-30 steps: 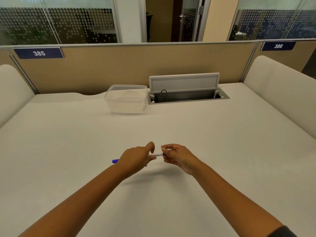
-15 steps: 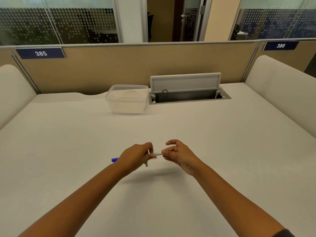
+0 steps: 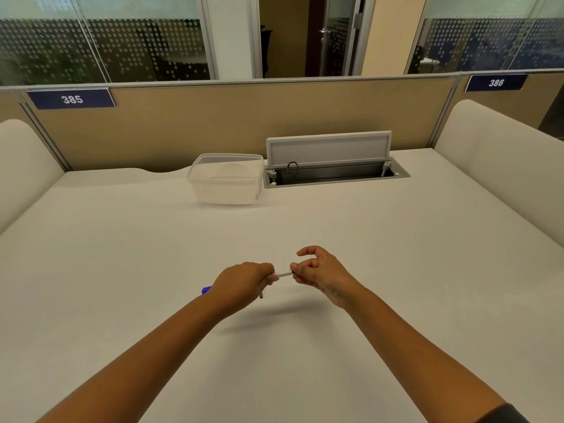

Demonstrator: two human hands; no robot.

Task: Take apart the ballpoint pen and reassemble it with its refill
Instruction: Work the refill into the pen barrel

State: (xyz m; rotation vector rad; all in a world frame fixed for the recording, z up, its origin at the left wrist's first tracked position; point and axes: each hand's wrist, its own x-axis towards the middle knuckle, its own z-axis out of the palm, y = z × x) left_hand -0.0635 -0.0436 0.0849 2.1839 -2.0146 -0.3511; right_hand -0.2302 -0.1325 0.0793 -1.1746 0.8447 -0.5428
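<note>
Both hands hold a ballpoint pen a little above the white desk, near its middle. A short stretch of the white pen barrel point(image 3: 283, 273) shows between them. My left hand point(image 3: 244, 282) is closed around the barrel's left part. A blue end of the pen point(image 3: 206, 290) sticks out to the left of that hand, and a thin dark piece point(image 3: 261, 295) pokes out below its fingers. My right hand point(image 3: 320, 271) pinches the barrel's right end with thumb and fingertips, its index finger lifted and curled. The pen's tip is hidden by the fingers.
A clear plastic container point(image 3: 225, 180) stands at the back of the desk. To its right is an open cable hatch point(image 3: 332, 166) with its grey lid raised. A tan partition point(image 3: 244, 117) closes the back edge, and padded dividers rise at both sides.
My left thumb, raised a second ago, has come down and the hand is now closed on the barrel. My right hand has shifted its pinch on the pen's right end. Both hands stay in the same spot.
</note>
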